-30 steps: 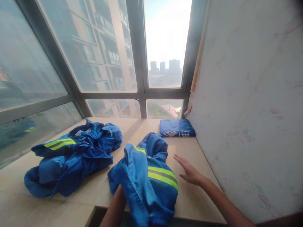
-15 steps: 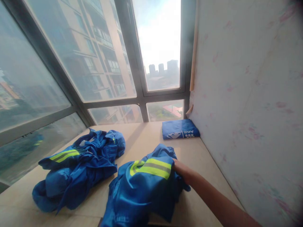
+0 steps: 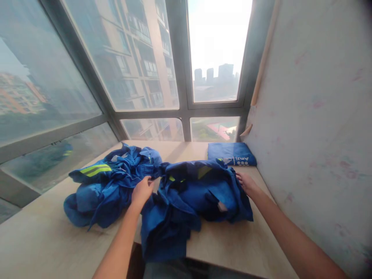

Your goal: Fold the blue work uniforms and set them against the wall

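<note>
A blue work jacket [image 3: 200,197] with yellow-green reflective bands lies loosely spread in front of me, its near part draping over the table's front edge. At its right side, my right hand [image 3: 247,183] has its fingers closed on the cloth edge. My left hand [image 3: 142,190] is beside the jacket's left side, fingers partly bent and apart, with a small strip of tabletop showing between the fingertips and the cloth. Just left of that hand lies a second crumpled blue garment [image 3: 101,195] with a reflective stripe.
A folded blue cloth item [image 3: 229,153] with white lettering sits at the back right of the pale table [image 3: 37,236]. Windows [image 3: 148,130] rise behind and to the left. A flower-patterned wall [image 3: 316,147] borders the right side.
My left hand has come into view on the left. The jacket has been turned and spread wider, its stripes now mostly hidden. My right hand stays at its right side. The view has shifted.
</note>
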### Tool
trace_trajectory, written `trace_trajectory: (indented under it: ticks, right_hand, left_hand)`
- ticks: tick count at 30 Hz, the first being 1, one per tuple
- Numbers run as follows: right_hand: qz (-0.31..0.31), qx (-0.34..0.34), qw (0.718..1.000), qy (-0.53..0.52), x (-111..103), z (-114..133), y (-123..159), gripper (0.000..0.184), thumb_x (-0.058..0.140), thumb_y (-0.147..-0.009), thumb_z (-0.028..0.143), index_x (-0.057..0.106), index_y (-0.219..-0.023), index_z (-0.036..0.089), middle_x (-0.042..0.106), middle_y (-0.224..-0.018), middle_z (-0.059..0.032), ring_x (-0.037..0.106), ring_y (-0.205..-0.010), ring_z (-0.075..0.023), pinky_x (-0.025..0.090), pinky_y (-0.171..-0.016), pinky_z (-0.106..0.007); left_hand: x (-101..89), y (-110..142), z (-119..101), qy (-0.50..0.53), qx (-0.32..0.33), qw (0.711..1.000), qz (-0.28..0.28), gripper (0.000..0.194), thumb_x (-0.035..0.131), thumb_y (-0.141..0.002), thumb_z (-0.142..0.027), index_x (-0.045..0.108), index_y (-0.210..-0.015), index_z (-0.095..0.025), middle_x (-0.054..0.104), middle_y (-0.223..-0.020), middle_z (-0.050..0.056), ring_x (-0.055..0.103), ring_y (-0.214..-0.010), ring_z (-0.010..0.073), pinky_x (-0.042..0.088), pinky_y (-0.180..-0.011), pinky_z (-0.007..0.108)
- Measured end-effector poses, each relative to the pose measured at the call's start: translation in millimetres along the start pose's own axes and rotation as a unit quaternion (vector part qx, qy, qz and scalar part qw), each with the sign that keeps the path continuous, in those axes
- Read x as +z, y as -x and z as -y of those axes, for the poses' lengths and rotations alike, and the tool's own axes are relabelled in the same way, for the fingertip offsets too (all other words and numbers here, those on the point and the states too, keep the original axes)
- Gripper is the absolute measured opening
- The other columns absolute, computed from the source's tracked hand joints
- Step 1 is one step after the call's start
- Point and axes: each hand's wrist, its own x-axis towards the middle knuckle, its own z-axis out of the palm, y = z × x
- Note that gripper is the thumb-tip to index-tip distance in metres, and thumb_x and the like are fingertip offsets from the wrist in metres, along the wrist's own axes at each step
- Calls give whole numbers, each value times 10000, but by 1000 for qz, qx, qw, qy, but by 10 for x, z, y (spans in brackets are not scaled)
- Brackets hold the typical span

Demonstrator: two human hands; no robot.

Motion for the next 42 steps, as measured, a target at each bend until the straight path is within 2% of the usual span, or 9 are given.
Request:
trace_trajectory:
  ticks: [4,8,13,17,21,26,32,38,42]
  right_hand:
    - [-95,8,994,45,16,-202,280,364,510,-812,435,677,-992,166,728,-1002,-133,671,-940,-256,530,-856,-395]
    - [-23,-111,982,154,149,-33,686,406,517,-890,509,673,-1087,189,687,-1128,-125,614,-1058,-286,464,-967,-437]
    - [55,-158,933,319,497,33,1218,375,548,-912,464,667,-1161,209,644,-1175,-150,549,-1095,-342,408,-937,-469]
    - [101,-158,915,356,680,-182,1379,319,516,-939,385,666,-1162,213,654,-1116,-135,565,-1022,-312,410,-871,-425]
    - [94,-153,949,260,654,-388,1284,322,456,-980,420,693,-1060,217,669,-1085,-109,589,-1006,-278,433,-885,-404]
    - [82,-135,979,126,574,-501,1136,408,383,-995,453,706,-922,214,696,-980,-107,624,-947,-258,484,-868,-379]
    - [70,-79,980,168,566,-486,891,463,353,-974,497,708,-916,205,723,-970,-101,658,-928,-254,490,-852,-341]
    - [98,-54,972,206,502,-398,681,411,392,-948,434,716,-852,202,747,-913,-80,683,-887,-243,492,-808,-309]
    - [108,-75,967,218,486,-381,769,291,466,-889,308,736,-918,201,749,-989,-78,684,-936,-240,494,-834,-309]
  left_hand:
    - [261,380,34,-119,155,978,-70,350,501,-883,-246,639,-1189,-149,683,-1181,146,607,-1133,307,451,-1026,449]
    - [609,986,-88,-160,273,946,-72,392,517,-928,-372,606,-1265,-191,654,-1212,134,584,-1120,306,468,-967,440]
    - [1093,1393,-86,-210,209,955,-17,613,535,-905,-558,558,-1362,-150,690,-1086,176,639,-979,329,474,-821,431]
    - [1301,1291,55,-164,126,977,52,469,516,-924,-319,561,-1357,-146,711,-1162,167,677,-1038,302,491,-869,414]
    - [1313,1137,203,-110,147,982,48,438,466,-883,-153,632,-1288,-158,706,-1222,136,678,-1085,288,510,-934,432]
    - [1257,982,379,-83,191,978,17,440,434,-866,-112,691,-1214,-189,730,-1179,102,685,-1091,268,528,-966,420]
    - [1243,833,448,-87,221,971,23,438,454,-851,-119,687,-1217,-177,724,-1191,108,660,-1137,266,501,-1005,425]
    - [1168,915,510,-39,249,967,42,406,582,-855,-404,684,-1183,-186,713,-1195,123,620,-1177,310,476,-1001,463]
    - [1058,1015,439,12,232,971,53,426,494,-889,-571,671,-856,-186,717,-895,83,665,-915,264,501,-857,381]
